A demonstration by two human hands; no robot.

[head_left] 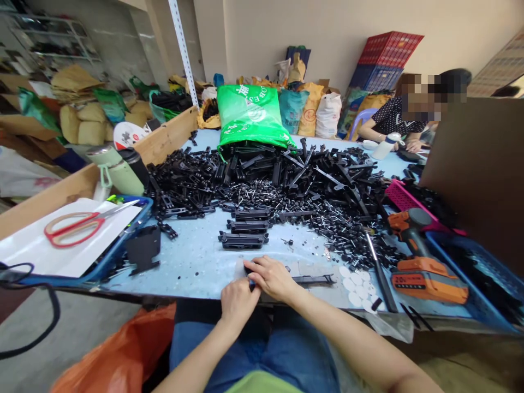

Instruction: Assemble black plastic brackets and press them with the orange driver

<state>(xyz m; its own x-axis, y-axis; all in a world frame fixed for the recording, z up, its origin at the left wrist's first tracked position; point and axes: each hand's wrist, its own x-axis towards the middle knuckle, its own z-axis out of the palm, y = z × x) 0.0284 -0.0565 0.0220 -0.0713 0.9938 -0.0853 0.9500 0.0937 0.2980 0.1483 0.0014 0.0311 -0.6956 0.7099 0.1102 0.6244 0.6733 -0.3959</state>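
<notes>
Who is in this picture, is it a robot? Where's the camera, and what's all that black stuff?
No robot here, just a person using two bare hands. There is one picture, from a camera worn on that person's head, looking forward and down.

The left hand seems curled around a dark piece. The right hand covers most of it, so I can't tell what it is.

On the blue tabletop is a big heap of black parts, with little metal pins among them. Three long black parts lie in a row nearer the hands. Scissors are on the left, a cordless drill on the right. Another person sits farther back.
</notes>
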